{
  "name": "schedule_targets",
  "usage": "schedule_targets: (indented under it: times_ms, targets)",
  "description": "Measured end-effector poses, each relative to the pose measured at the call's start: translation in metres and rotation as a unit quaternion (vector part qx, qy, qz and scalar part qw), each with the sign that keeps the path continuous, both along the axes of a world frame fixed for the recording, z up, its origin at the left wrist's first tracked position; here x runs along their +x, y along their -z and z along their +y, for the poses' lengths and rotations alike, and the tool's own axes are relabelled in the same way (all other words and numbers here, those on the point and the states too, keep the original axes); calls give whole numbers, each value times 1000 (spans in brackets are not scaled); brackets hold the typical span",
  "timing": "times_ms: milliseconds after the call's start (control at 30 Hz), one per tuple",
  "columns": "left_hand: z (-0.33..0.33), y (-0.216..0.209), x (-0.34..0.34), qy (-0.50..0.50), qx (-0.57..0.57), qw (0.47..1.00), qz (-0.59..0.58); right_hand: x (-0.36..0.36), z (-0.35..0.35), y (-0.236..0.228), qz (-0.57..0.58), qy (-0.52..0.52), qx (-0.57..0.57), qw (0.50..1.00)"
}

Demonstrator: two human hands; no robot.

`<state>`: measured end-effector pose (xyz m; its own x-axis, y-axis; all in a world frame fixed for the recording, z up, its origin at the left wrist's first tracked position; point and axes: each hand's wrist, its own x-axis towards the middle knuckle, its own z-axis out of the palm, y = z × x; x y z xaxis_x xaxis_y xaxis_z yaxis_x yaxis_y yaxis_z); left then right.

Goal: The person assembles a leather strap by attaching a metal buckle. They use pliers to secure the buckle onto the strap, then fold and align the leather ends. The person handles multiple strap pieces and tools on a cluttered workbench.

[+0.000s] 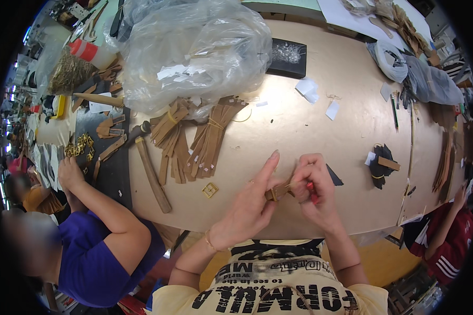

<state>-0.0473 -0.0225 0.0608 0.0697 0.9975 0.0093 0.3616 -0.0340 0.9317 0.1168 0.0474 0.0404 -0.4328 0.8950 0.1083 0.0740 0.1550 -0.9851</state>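
Note:
Over the near middle of the table, my left hand (249, 207) is closed on a short brown leather strap (278, 193), gripping it by thumb and finger with the index finger stretched upward. A squarish buckle or loop seems to sit on the strap, but fingers partly hide it. Close beside it, my right hand (316, 191) is closed, its fingertips at the strap's right end. A small red object (312, 192) shows between the right fingers; its kind is hidden. A loose brass buckle (210, 190) lies left of my hands. Behind my right hand is a dark pointed piece (333, 176).
A hammer (153, 178) and banded bundles of brown leather strips (209, 144) lie to the left, before a large clear plastic bag (194, 52). A black block (287, 58) stands at the back. Right lies a dark bundle (382, 167). A co-worker's arm (108, 197) reaches in at left.

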Motion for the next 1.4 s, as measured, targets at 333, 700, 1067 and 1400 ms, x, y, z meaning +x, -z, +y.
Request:
schedule_targets:
  times_ms: [333,700,1067,1400]
  targets:
    - [0,-3,-4,4,-67,997,-23,15,5,-20,-209,-89,286,931]
    - [5,-12,-4,8,-157,987,-24,4,-2,-9,-338,-91,481,804]
    - [4,7,-19,-17,-275,910,-310,43,50,0,-560,153,146,801]
    - [4,30,-21,-17,-236,697,-677,30,50,-23,-440,138,295,837]
